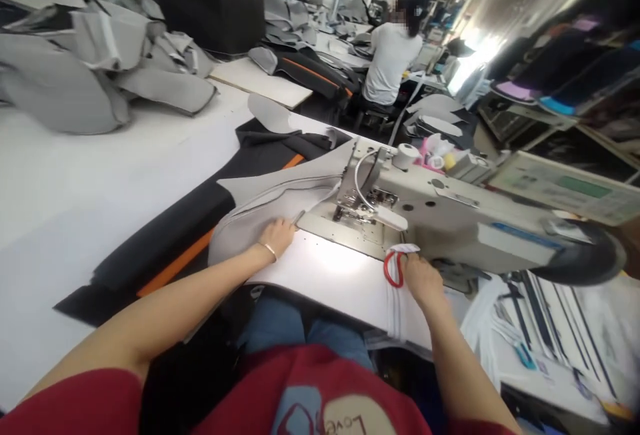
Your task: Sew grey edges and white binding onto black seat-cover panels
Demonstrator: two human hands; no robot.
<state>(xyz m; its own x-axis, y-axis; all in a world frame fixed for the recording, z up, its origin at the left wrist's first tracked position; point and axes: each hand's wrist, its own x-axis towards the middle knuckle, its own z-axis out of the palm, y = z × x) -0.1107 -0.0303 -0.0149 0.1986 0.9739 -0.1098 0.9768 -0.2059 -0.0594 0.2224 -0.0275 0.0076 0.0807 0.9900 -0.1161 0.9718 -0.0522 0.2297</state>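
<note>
My left hand (281, 235) is closed on the edge of a grey fabric panel (245, 225), which lies in layers left of the sewing machine (440, 208). Beside the machine's front edge, my right hand (423, 278) is closed around what look like red-handled scissors (393, 269); one red loop shows, and the blades are hidden. A white strip (394, 311) hangs beneath the loop over the front of the white table (325, 281). The needle and presser foot area (357, 211) lies between my hands, with no fabric visible under it.
A black roll with an orange stripe (175, 265) lies at the left. Grey padded pieces (60, 81) are heaped on the far-left table. White tapes and dark strips (545, 315) lie at the right. A person in a white shirt (393, 61) sits farther back.
</note>
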